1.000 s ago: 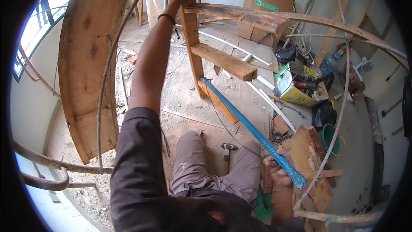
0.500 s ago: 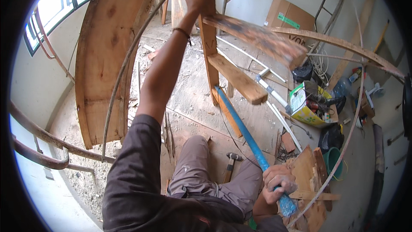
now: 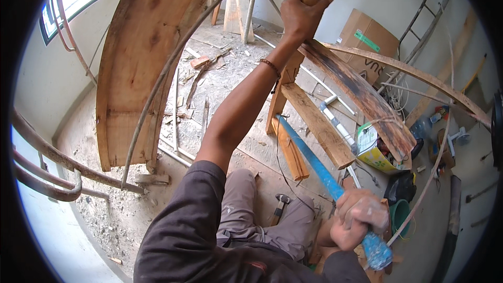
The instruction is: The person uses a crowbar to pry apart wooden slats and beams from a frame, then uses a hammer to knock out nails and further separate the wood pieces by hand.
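My left hand (image 3: 303,18), arm stretched out, is closed around the upper end of a wooden post (image 3: 277,106). Two boards jut from this post toward the right: a dark-stained plank (image 3: 369,99) and, below it, a shorter plank (image 3: 317,124). Another wood piece (image 3: 291,151) extends from the post's foot near the floor. Low on the right, my right hand (image 3: 359,215) is wrapped around the near end of a long blue bar (image 3: 310,156). The bar's far tip meets the post near its lower end; the exact contact is hard to make out.
A hammer (image 3: 282,201) lies on the floor by my legs. At left stands a curved wooden panel (image 3: 139,73) beside metal tubes (image 3: 52,158). To the right are a cardboard box (image 3: 367,36), a yellow-green carton (image 3: 373,149) and a green bucket (image 3: 401,214). Debris (image 3: 201,68) litters the floor.
My left hand and the post's top have swung to the right, and the boards have shifted right and lower in view. My right hand with the blue bar has also moved right. The view has shifted slightly.
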Demonstrator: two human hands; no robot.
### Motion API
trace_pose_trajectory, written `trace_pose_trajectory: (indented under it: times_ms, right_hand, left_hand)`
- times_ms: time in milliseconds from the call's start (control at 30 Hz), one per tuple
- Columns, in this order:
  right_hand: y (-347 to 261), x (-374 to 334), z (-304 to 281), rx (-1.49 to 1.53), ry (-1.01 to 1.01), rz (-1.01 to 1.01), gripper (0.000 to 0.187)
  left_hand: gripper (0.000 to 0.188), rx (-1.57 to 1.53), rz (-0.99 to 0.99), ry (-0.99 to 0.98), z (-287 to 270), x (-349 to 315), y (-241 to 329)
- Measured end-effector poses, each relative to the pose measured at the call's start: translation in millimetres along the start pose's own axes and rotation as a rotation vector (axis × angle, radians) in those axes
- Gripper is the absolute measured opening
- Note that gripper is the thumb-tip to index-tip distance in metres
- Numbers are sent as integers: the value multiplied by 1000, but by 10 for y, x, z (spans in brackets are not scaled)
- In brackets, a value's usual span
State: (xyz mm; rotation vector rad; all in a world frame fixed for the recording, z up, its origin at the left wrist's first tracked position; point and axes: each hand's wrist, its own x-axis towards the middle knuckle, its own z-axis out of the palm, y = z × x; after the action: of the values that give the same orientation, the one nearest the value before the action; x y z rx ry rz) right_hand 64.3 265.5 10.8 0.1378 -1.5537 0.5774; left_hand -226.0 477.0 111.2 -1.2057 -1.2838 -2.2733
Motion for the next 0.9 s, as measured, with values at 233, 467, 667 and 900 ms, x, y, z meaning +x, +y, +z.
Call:
trace_pose_trajectory:
  times_ms: [233, 467, 667, 900]
  right_hand:
    - [65, 266, 249, -2, 81, 36, 16]
    - [134, 437, 386, -82, 91, 20, 17]
    - [138, 548, 472, -97, 307, 49, 16]
    - [220, 633, 640, -174, 297, 33, 13]
  left_hand:
    - [53, -32, -7, -77, 35, -276, 263]
    - [51, -99, -10, -145, 21, -474, 491]
    - [51, -59, -14, -92, -109, -519, 556]
    - [51, -75, -40, -207, -79, -819, 748]
